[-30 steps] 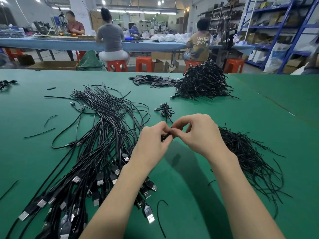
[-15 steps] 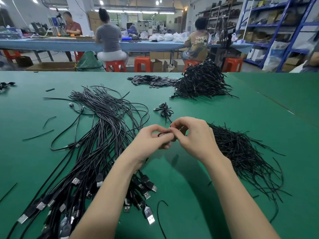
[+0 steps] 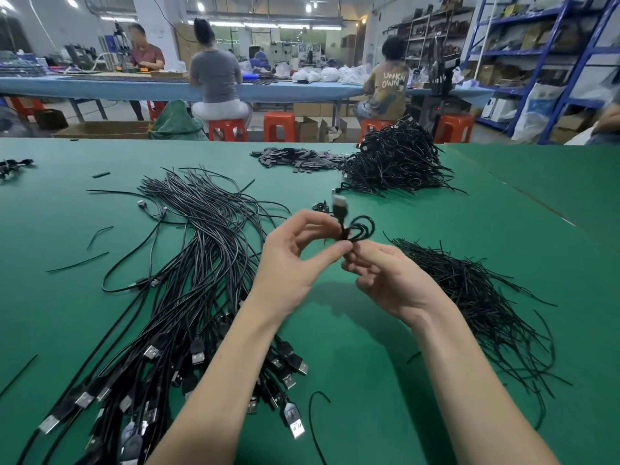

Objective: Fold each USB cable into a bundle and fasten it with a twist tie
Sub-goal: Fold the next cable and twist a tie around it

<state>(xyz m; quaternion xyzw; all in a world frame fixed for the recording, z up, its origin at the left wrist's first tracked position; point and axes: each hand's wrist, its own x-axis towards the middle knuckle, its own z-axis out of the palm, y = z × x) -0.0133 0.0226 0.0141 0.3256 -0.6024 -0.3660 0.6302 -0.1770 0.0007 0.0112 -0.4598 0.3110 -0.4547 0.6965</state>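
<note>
A small folded bundle of black USB cable (image 3: 355, 228) is held above the green table (image 3: 419, 203), its plug end sticking up and blurred. My left hand (image 3: 295, 260) pinches the bundle at its waist between thumb and fingertips. Just right of it, my right hand (image 3: 385, 276) grips the bundle's lower end with curled fingers. A twist tie on the bundle cannot be made out. Several loose USB cables (image 3: 201, 263) lie spread to the left, plugs toward me. A heap of black twist ties (image 3: 476, 297) lies to the right.
A pile of finished bundles (image 3: 396, 159) and flat black pieces (image 3: 295, 157) sit at the table's far side. One finished bundle (image 3: 320, 207) lies just behind my hands. Stray ties (image 3: 313, 417) lie scattered on the mat. Three people sit at a far bench.
My hands have risen from near the mat and parted slightly. The bundle now shows between them with its plug end and loop swung upward.
</note>
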